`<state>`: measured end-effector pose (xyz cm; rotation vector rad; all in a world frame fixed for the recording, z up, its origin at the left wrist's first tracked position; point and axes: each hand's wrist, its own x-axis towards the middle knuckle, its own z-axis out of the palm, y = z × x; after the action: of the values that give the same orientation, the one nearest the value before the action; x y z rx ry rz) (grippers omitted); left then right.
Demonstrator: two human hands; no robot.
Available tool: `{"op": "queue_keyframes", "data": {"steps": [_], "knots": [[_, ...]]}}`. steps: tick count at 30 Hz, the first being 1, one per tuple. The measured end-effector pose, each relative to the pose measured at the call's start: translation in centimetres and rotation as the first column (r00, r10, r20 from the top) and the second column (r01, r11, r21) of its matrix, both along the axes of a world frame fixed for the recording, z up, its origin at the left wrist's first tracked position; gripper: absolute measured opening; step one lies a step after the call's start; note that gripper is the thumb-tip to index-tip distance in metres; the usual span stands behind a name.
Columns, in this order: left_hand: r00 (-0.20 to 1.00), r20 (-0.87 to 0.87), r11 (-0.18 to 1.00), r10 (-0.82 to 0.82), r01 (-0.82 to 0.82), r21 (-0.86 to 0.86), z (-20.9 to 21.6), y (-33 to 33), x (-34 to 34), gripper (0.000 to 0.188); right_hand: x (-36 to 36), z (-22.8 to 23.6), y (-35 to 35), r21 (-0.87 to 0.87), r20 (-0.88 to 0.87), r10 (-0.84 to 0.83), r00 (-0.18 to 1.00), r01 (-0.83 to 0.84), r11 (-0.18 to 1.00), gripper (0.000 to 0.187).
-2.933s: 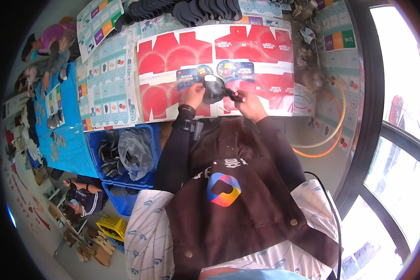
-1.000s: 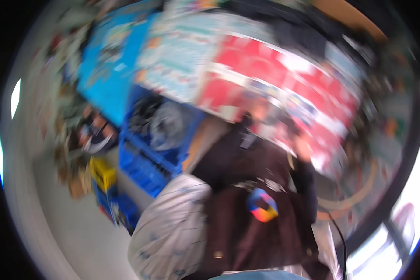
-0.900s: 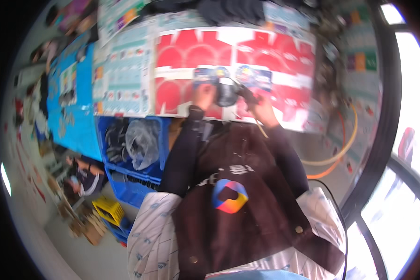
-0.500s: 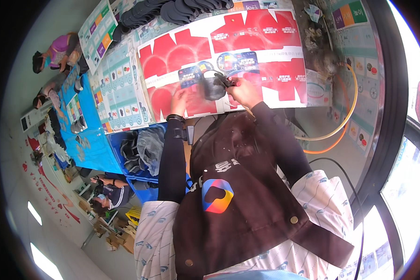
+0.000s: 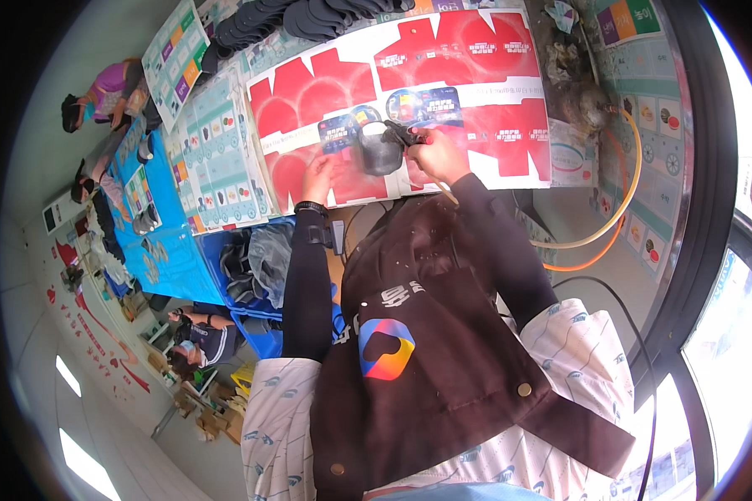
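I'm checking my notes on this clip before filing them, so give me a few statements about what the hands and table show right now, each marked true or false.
1. The right hand grips a dark tool against a dark grey cap. True.
2. The left hand rests in the blue crate. False: it lies on the red cardboard sheets beside the cap.
3. An orange hose curves right of the table. True.
4. The cardboard sheets are green. False: they are red.

Flat red die-cut carton sheets (image 5: 443,75) cover the table, two blue printed cards (image 5: 393,117) on them, pale chart sheets (image 5: 217,159) at left
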<state>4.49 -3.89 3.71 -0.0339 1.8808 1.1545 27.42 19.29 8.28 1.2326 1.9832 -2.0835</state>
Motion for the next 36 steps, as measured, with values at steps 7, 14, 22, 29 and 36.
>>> {"op": "queue_keyframes", "data": {"steps": [7,14,22,29,36], "knots": [[0.999,0.01,0.999,0.037,-0.037,0.01,0.2,-0.5,0.0,0.03,0.1,1.8,0.8,-0.124,0.041,0.215,0.976,-0.209,0.97,0.032],[1.0,0.008,1.0,0.015,-0.015,-0.022,0.3,0.2,0.1,0.038,0.7,1.1,0.5,-0.001,0.014,0.177,0.984,-0.177,0.984,0.028],[1.0,-0.021,1.0,-0.013,0.013,0.006,-1.0,0.4,0.5,0.032,0.7,1.5,-0.8,0.02,-0.015,0.248,0.969,-0.248,0.969,0.024],[0.956,-0.196,0.976,-0.217,0.206,-0.075,-2.6,2.4,0.4,0.029,1.9,-0.8,0.0,0.069,0.018,0.381,0.924,-0.381,0.922,0.029],[0.795,-0.381,0.879,-0.472,0.391,-0.272,-0.2,5.3,2.0,0.021,4.0,-0.2,1.5,0.196,-0.036,0.099,0.994,-0.09,0.976,0.04]]}}
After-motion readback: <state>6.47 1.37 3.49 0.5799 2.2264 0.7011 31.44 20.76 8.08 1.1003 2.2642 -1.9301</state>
